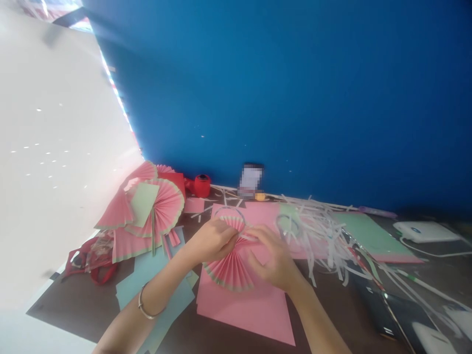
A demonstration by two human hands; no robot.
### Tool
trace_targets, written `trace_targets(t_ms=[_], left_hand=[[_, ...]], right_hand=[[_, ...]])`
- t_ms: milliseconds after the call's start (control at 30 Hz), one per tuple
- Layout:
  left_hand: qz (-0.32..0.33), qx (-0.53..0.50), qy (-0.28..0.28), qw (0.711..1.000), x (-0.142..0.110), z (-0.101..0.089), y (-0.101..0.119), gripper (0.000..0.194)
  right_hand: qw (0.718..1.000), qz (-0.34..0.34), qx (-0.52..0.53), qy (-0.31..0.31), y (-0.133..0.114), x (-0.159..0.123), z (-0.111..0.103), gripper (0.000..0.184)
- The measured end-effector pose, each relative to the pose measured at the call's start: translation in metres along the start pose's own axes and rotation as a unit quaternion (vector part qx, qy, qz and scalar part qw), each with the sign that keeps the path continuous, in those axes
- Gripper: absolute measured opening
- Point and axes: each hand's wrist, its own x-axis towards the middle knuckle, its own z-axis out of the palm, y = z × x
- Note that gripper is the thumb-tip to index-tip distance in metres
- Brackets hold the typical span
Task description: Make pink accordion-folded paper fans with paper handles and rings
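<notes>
A pleated pink paper fan (231,268) with pale green edges is spread over pink sheets (254,314) on the table. It flares both below and above my hands, narrowing at the middle. My left hand (214,239), with a bangle at the wrist, is closed around that narrow middle, its fingertips pinching the folds. From the other side my right hand (272,256) reaches in with its fingertips at the middle of the fan. Its thumb stands apart from the index finger. Whether a small piece lies under those fingertips is too blurred to tell.
Finished-looking pink fans (167,206) pile up at the left, beside light blue sheets (177,300). A red tape roll (202,186) and a phone (250,179) stand by the blue wall. White paper strips (320,226), a green sheet (368,231) and a white device (424,231) lie right.
</notes>
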Motion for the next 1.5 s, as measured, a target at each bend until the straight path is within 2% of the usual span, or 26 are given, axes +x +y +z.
trace_targets(t_ms=[100,200,567,800,900,1000,1100,1167,1200,1267,1333,1367,1433,1500], left_hand=[[0.002,0.008,0.011,1.0,0.0,0.001,0.001,0.025],[0.002,0.005,0.026,1.0,0.0,0.002,0.001,0.027],[-0.015,-0.015,0.016,1.0,0.007,0.011,0.007,0.023],[-0.031,-0.045,0.073,0.996,0.021,0.025,0.021,0.021],[-0.045,-0.08,0.083,0.992,0.027,0.034,0.03,0.017],[-0.077,-0.157,0.077,0.981,0.033,0.044,0.037,0.018],[-0.152,-0.26,0.077,0.95,0.043,0.053,0.035,0.022],[-0.207,-0.288,0.088,0.931,0.054,0.059,0.03,0.023],[-0.21,-0.282,0.082,0.932,0.061,0.063,0.029,0.023],[-0.158,-0.257,0.056,0.952,0.076,0.074,0.03,0.021],[-0.086,-0.23,0.036,0.969,0.092,0.088,0.037,0.02],[-0.05,-0.222,0.022,0.974,0.098,0.096,0.041,0.021],[0.014,-0.218,-0.008,0.976,0.107,0.109,0.046,0.018],[0.033,-0.214,-0.046,0.975,0.106,0.115,0.039,0.021]], right_hand=[[0.999,-0.009,-0.022,0.042,0.001,0.001,0.007,0.01],[0.996,-0.013,-0.049,0.08,0.004,0.002,0.013,0.011],[0.989,-0.024,-0.122,0.083,0.005,0.003,0.005,0.012],[0.982,-0.022,-0.157,0.1,0.011,-0.006,-0.006,0.013],[0.974,-0.033,-0.2,0.105,0.011,-0.012,-0.008,0.017],[0.956,-0.038,-0.262,0.128,0.011,-0.022,-0.01,0.019],[0.933,-0.032,-0.29,0.211,0.016,-0.04,-0.017,0.017],[0.922,0.029,-0.224,0.316,0.023,-0.053,-0.026,0.011],[0.912,0.08,-0.172,0.364,0.028,-0.058,-0.032,0.008],[0.892,0.172,-0.057,0.415,0.04,-0.066,-0.045,0.007],[0.882,0.222,0.1,0.404,0.052,-0.071,-0.056,0.014],[0.87,0.237,0.205,0.38,0.057,-0.073,-0.06,0.016],[0.815,0.276,0.379,0.341,0.063,-0.076,-0.066,0.016],[0.75,0.322,0.473,0.333,0.064,-0.08,-0.069,0.013]])
